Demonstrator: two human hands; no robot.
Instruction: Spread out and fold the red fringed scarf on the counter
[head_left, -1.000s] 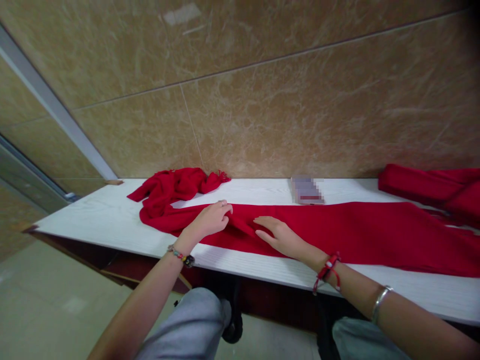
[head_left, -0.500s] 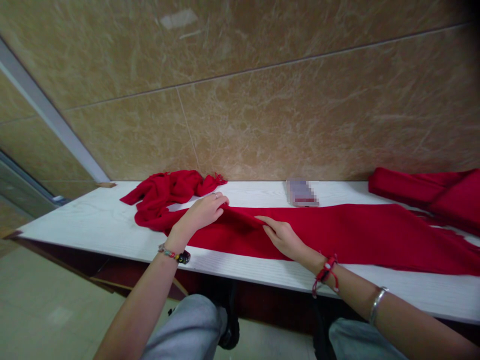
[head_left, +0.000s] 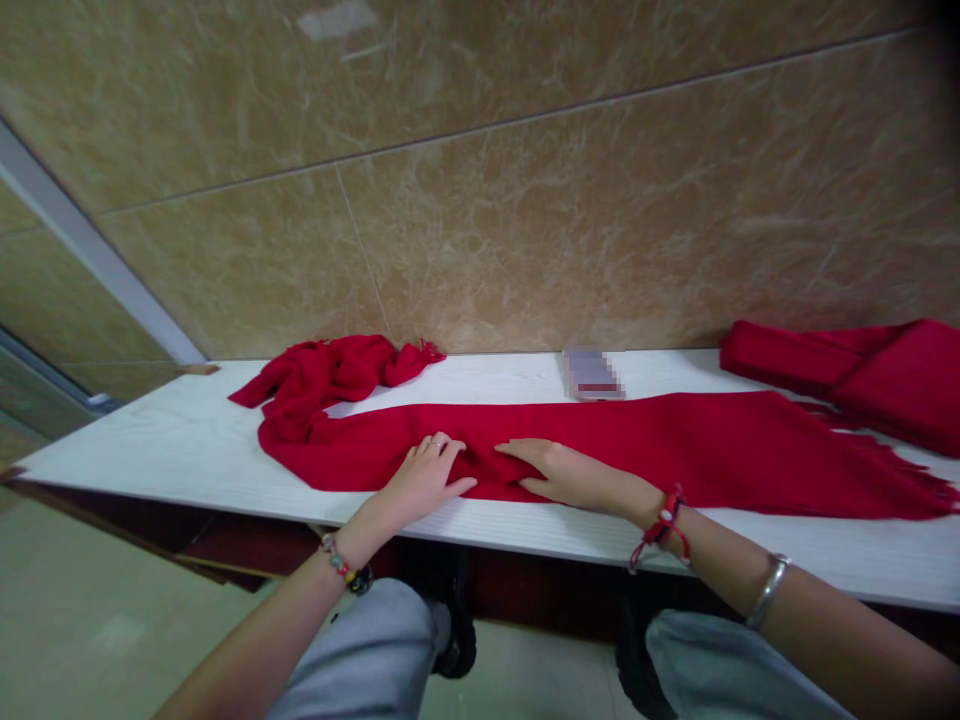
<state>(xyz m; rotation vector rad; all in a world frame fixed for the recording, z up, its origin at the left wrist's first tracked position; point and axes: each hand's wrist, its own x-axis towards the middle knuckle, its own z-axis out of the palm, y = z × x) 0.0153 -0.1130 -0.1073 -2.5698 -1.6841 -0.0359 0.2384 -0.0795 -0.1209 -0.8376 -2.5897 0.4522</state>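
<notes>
L hand (head_left: 431, 475) on red scarf (head_left: 675, 450), grip wide; R hand (head_left: 562, 470) on it too, grip narrower, can't tell if pinching. Scarf's lengthwise on white tbl (head_left: 172, 440) w/ open shelf (head_left: 244, 540) below, contents too dark to tell.

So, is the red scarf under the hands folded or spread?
Mostly spread: the scarf lies long and flat to the right, but bunched at its left end. Whether it's doubled, cannot tell.

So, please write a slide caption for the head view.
Left hand and right hand on a fringed red scarf lying along a white tabletop.
</notes>
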